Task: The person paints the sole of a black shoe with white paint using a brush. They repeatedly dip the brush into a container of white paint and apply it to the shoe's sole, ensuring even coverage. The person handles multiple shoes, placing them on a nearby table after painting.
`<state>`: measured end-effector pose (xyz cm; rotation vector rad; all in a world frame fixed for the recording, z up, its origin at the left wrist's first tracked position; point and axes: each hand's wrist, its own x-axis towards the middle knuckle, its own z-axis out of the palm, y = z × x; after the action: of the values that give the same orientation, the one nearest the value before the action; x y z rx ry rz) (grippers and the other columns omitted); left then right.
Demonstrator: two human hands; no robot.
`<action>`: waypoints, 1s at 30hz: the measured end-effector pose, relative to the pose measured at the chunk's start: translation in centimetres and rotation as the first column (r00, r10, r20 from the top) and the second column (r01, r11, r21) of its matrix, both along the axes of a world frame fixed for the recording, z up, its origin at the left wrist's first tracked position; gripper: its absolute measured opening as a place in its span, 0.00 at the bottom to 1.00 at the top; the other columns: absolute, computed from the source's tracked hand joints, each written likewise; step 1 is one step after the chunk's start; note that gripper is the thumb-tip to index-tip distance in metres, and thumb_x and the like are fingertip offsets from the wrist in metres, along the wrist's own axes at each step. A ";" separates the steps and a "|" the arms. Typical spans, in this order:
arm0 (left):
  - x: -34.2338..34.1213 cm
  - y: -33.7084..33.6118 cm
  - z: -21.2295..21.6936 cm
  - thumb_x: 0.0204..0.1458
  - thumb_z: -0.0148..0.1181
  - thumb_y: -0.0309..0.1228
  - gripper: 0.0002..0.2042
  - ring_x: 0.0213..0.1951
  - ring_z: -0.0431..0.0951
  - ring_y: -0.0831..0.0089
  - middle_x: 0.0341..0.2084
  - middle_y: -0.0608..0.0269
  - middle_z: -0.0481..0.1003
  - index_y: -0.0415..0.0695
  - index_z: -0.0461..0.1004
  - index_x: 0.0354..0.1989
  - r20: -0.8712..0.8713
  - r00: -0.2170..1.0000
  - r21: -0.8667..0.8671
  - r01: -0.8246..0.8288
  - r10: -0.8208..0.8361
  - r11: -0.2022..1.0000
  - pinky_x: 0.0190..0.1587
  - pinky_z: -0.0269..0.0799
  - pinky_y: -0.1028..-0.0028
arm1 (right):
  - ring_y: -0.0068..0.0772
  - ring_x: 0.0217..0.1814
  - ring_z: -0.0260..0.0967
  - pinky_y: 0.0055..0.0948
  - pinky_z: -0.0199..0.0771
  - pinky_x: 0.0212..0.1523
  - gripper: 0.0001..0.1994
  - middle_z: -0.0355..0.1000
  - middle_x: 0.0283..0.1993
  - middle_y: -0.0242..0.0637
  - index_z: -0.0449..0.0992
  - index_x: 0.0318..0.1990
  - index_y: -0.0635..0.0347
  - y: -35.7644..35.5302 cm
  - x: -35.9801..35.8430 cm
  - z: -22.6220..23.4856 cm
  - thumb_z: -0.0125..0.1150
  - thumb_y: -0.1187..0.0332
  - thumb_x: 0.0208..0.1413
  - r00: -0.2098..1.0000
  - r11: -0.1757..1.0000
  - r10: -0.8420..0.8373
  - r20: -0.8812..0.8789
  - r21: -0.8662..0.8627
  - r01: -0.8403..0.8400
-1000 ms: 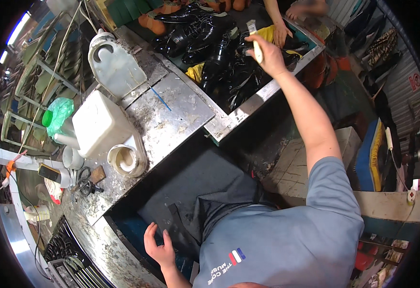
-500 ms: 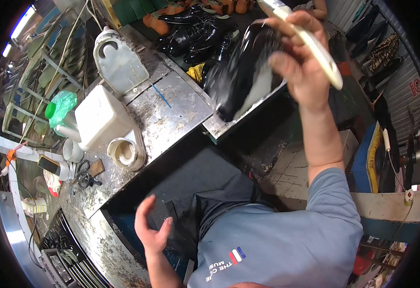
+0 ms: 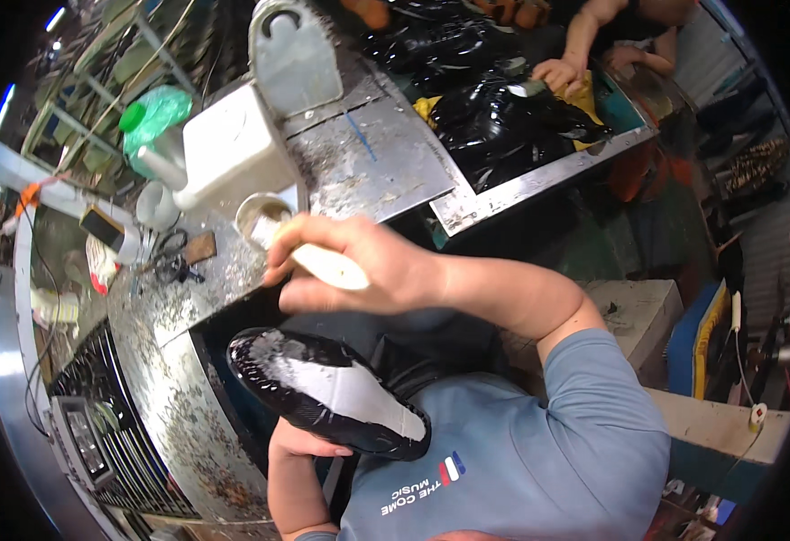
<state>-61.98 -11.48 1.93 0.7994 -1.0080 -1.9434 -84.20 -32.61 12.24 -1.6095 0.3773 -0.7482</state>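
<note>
My left hand (image 3: pixel 300 440) is closed under a glossy black shoe (image 3: pixel 327 392), held bottom up close to my body. A long white strip covers the middle of its underside, and the toe end is roughened with pale smears. Between the fingers of my right hand (image 3: pixel 372 261) is the cream handle of a brush (image 3: pixel 330 267). The brush's far end reaches into a round white pot (image 3: pixel 246 216) at the bench edge, so its bristles are mostly hidden. That pot stands against a boxy white plastic container (image 3: pixel 228 140).
Several glossy black shoes (image 3: pixel 503 126) lie in a metal-edged tray (image 3: pixel 548 169) at the back right. There, a co-worker's hand (image 3: pixel 562 75) rests by a yellow cloth (image 3: pixel 584 104). Scissors (image 3: pixel 174 257), a green bag (image 3: pixel 160 108) and a grey holder (image 3: pixel 296 59) sit on the bench (image 3: pixel 350 171).
My right hand has come down and left from the upper right, bringing the brush to the pot. The shoe blurred beside it earlier appears now in my left hand, which was open.
</note>
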 end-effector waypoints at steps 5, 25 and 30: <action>-1.0 5.8 -1.2 0.26 0.79 0.22 0.55 0.66 0.68 0.37 0.64 0.38 0.69 0.33 0.59 0.72 -0.260 0.886 0.074 -0.378 0.384 0.923 0.68 0.63 0.41 | 0.33 0.38 0.81 0.29 0.78 0.40 0.16 0.81 0.35 0.41 0.82 0.52 0.59 -4.0 -0.6 -0.9 0.68 0.58 0.64 0.907 0.730 -0.412 -0.093 -0.628 0.267; -1.5 9.1 -0.7 0.42 0.81 0.34 0.49 0.66 0.69 0.46 0.66 0.46 0.67 0.38 0.58 0.73 -0.022 0.665 -0.298 -0.717 0.747 0.630 0.70 0.62 0.49 | 0.42 0.36 0.81 0.36 0.81 0.36 0.07 0.82 0.34 0.34 0.85 0.35 0.50 -7.7 5.3 -2.8 0.70 0.60 0.54 0.900 0.487 -0.434 0.023 -0.835 0.256; 0.0 6.7 0.8 0.54 0.73 0.40 0.38 0.64 0.72 0.54 0.65 0.49 0.68 0.38 0.63 0.70 0.108 0.563 -0.236 -0.786 0.820 0.571 0.70 0.64 0.54 | 0.41 0.37 0.81 0.36 0.81 0.37 0.08 0.82 0.35 0.34 0.85 0.36 0.49 -7.7 4.6 -4.2 0.71 0.59 0.54 0.902 0.537 -0.430 0.027 -0.796 0.280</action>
<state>-62.02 -4.78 2.74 1.1351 -0.6923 -0.9653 -79.57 -40.35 8.06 -2.5038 0.5645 -1.2046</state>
